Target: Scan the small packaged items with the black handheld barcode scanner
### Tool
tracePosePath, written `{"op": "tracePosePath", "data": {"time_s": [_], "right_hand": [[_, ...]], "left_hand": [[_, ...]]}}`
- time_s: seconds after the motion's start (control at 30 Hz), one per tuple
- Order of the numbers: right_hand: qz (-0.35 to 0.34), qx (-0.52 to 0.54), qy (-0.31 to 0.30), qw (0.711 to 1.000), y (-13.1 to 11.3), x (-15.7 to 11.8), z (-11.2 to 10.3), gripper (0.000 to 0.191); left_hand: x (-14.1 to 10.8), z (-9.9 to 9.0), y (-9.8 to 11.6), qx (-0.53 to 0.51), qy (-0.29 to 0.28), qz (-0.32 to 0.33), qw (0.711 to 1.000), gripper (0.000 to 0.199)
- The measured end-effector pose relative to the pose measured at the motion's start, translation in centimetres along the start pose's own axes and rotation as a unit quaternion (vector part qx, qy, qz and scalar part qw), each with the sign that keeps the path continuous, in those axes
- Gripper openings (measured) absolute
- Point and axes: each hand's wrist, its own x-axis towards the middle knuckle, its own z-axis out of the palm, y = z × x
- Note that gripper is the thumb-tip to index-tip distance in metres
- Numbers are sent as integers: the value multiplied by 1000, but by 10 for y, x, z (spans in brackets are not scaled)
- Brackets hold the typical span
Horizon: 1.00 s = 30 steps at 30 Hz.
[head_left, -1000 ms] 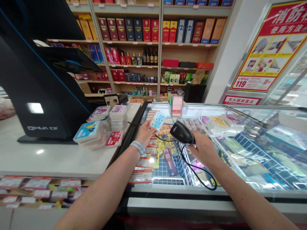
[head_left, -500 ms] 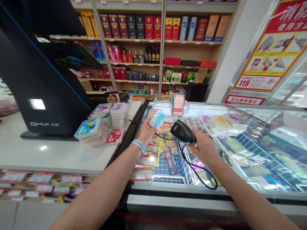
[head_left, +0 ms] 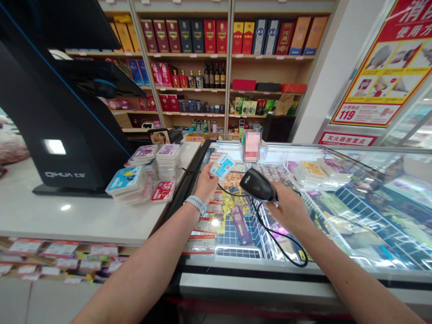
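Observation:
My left hand (head_left: 207, 182) grips a flat white and blue package (head_left: 222, 167) by its lower left edge, over the left part of the glass-topped freezer (head_left: 236, 281). Just to the right, my right hand (head_left: 286, 204) is wrapped round the handle of a black barcode scanner (head_left: 257, 184). The scanner's head points left toward the package, with a gap between them. Its black cable (head_left: 281, 257) loops down over the glass. On the white counter (head_left: 84, 220) stand stacks of similar flat packages, with blue (head_left: 125, 179), purple (head_left: 168, 152) and red (head_left: 163, 191) labels.
A black terminal (head_left: 67, 112) rises from the counter at the left. More stacked packages (head_left: 312, 173) sit on the freezer's right side. Behind it are a small box with a blurred front (head_left: 252, 146) and shelves (head_left: 192, 56) of boxes and bottles. A red poster (head_left: 388, 76) hangs at the right.

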Motion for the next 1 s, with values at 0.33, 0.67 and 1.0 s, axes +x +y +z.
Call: {"op": "tracePosePath", "data": {"time_s": [0.33,0.67,1.0], "right_hand": [[4,0,5,1000,0,-1,0,27],[7,-4,2,1000,1,-1,1,23],[15,-4,0,1000,1,-1,0,22]], "left_hand": [[0,0,1,-4,3,11,1000,53],[-1,-1,2,6,-4,9,1000,51],[0,-1,1,-3,-4,5,1000,49]]}}
